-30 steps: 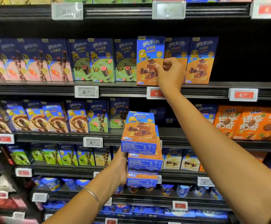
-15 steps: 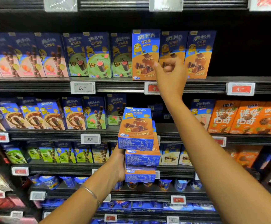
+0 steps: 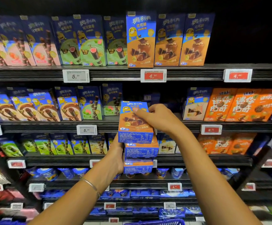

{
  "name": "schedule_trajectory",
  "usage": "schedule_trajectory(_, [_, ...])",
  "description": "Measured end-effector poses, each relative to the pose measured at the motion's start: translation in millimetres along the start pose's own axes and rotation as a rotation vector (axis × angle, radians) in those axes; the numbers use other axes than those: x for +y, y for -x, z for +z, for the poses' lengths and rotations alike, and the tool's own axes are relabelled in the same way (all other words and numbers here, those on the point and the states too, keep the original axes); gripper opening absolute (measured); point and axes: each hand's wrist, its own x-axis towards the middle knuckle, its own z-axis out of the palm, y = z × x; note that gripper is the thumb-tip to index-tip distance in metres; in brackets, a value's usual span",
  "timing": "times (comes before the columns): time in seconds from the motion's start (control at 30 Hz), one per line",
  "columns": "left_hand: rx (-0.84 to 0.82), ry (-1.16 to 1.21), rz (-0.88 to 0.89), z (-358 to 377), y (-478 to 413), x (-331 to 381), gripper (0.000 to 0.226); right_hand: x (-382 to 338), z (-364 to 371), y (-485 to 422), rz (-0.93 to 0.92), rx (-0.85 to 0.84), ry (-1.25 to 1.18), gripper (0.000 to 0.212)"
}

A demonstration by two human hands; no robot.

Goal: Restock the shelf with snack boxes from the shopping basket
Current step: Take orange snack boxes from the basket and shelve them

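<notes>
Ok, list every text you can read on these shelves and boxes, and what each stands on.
"5.89": white price tag, top shelf.
"4.50": red price tag beside it.
"奥利奥": bright box above it.
"迷你曲奇": orange boxes, middle shelf.
Too blurred: fine print on held boxes, remaining tags.

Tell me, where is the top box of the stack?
Head view, centre: the top box sits on the stack in the left hand, gripped by the right hand, in front of the second shelf.
</notes>
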Motion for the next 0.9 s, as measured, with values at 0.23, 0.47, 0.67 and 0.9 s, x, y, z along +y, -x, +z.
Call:
schedule_trajectory(0.23, [-0.022, 0.020, 0.025, -4.9, 0.1, -7.6, 0.063, 0.6, 2.8, 10.0, -0.026, -0.053, -0.027, 0.051])
schedule_trajectory(0.47, [-0.066, -0.004, 0.035, -5.1, 1.5, -11.9, 0.058, -5.3, 1.0, 21.3, -0.081, -0.069, -0.071, 0.051])
schedule_trajectory(0.67, [-0.062, -0.001, 0.007, -11.8, -4.6, -15.5, 0.062, -8.3, 0.6, 27.1, -0.133, -0.126, -0.249, 0.052])
schedule_trajectory(0.9, [-0.099, 0.026, 0.003, -10.2, -8.7, -13.4, 0.065, -25.9, -20.1, 27.6, -0.190, -0.018, -0.444, 0.047])
